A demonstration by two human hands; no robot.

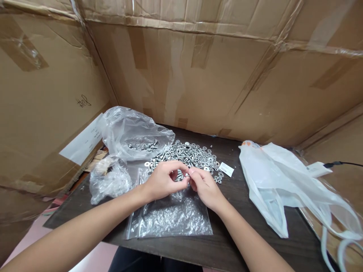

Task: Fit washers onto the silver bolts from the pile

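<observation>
My left hand (167,179) and my right hand (205,187) meet fingertip to fingertip above the near edge of a heap of silvery bolts (184,153). Both are closed in a pinch. A tiny bright bit shows between the fingertips, too small and covered for me to name. Flat washers (210,161) and a few nuts (217,179) lie along the right side of the heap. Under my hands a clear zip bag (172,219) lies flat on the dark table (227,226).
Behind the heap, to the left, an opened clear plastic bag (124,132) holds several bolts. Crumpled clear plastic (109,185) sits nearer. A small white label (226,170) lies right of the washers. White plastic bags (269,177) cover the right side. Cardboard walls (181,83) surround the table.
</observation>
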